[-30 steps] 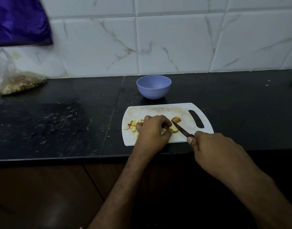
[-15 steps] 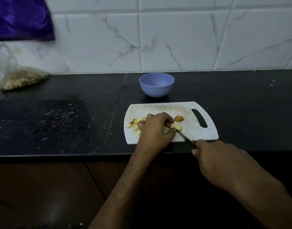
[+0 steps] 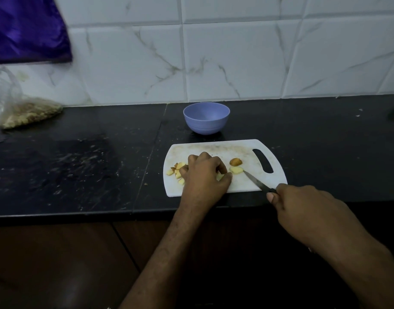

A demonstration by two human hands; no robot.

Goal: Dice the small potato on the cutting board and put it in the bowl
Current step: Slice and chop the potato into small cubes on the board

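Note:
A white cutting board [image 3: 240, 148] lies near the counter's front edge. Several diced potato bits [image 3: 177, 171] sit at its left end. My left hand [image 3: 205, 175] rests curled over the board's middle, fingers pinching a potato piece that is mostly hidden. To its right lie a pale potato slice [image 3: 236, 169] and a brown-skinned end piece [image 3: 235, 162]. My right hand [image 3: 303, 204] grips a dark knife [image 3: 257, 181], whose tip touches the pale slice. The lilac bowl [image 3: 206, 117] stands just behind the board and looks empty.
The black counter [image 3: 80, 166] is smeared and speckled on the left. A clear plastic bag of grainy stuff [image 3: 24, 110] lies at the far left by the tiled wall. A purple cloth [image 3: 26, 30] hangs at top left. Dark cabinet fronts lie below the counter edge.
The knife has drawn back to the right, away from my left hand, uncovering the pale slice. My left hand stays over the potato. The camera shifted slightly.

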